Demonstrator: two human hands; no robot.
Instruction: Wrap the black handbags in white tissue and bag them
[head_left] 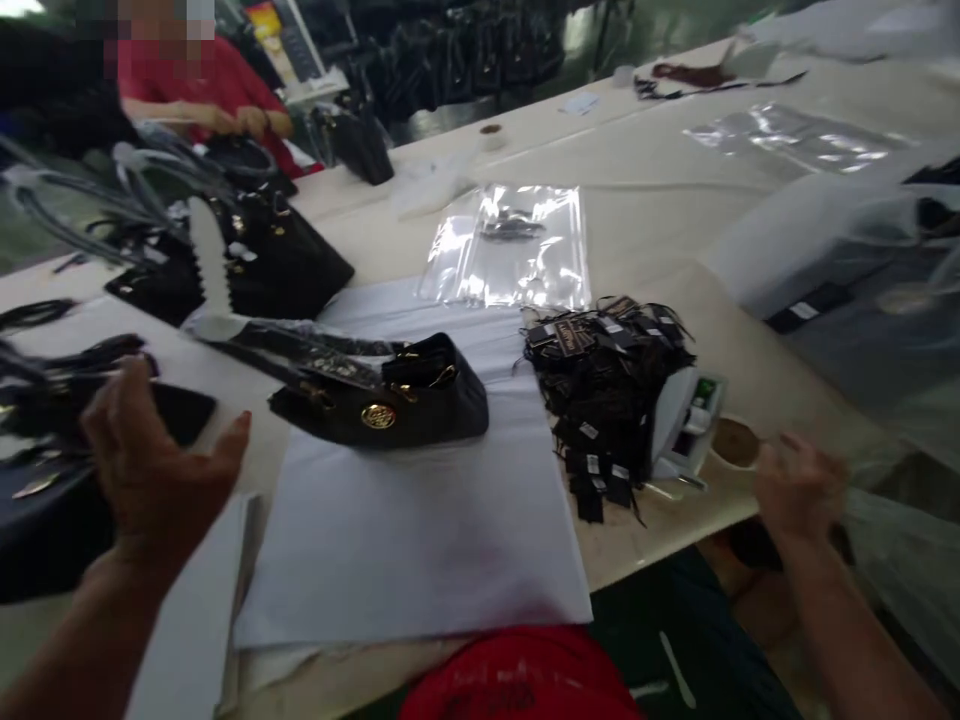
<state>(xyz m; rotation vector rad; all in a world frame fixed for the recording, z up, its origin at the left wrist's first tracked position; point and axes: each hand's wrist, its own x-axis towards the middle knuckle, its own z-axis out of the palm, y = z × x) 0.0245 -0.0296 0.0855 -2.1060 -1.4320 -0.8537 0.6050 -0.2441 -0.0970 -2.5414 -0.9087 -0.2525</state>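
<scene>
My left hand is raised at the left with its thumb and fingers spread, holding nothing. Beside it lie black handbags, partly hidden behind it. A black handbag with a round gold emblem rests on a white sheet in the middle; its handles are wrapped in plastic. My right hand is over the table's right front edge, next to a brown tape roll. Its fingers look bent but are blurred, so whether they hold anything is unclear. Near it is a heap of black tags with strings.
A small white box stands against the tags. Clear plastic bags lie farther back. More black handbags stand at the left, near a person in red. Plastic-covered goods fill the right side.
</scene>
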